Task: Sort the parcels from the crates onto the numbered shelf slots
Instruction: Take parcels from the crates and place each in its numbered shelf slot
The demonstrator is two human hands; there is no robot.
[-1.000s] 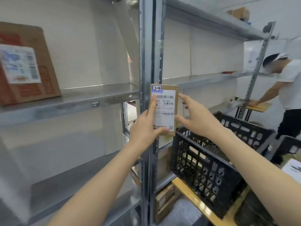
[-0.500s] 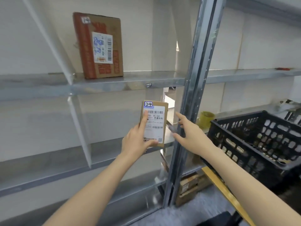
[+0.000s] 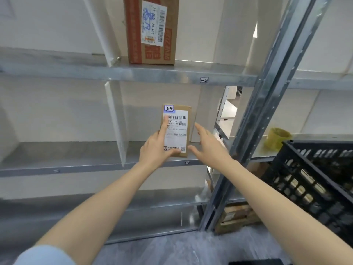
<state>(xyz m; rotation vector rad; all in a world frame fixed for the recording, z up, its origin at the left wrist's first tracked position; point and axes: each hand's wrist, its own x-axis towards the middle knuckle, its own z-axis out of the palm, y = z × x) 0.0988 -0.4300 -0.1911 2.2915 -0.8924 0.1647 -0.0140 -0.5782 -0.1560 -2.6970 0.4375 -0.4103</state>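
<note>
Since parcel [image 3: 176, 131] bears handwritten 24, we hold it upright, label toward us, left grip [image 3: 156, 150] clasping lower end above seemingly matching shelf tag [image 3: 187, 162]; right grip [image 3: 208, 148] wide, just beside.

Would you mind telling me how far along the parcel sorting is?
Done: one carton stands above the 1-4 tag. In hand: the left hand holds the parcel marked 2-4 above a small shelf tag, unreleased; the right hand is open beside it. Left: whatever the black crate holds, unclear here.
</note>
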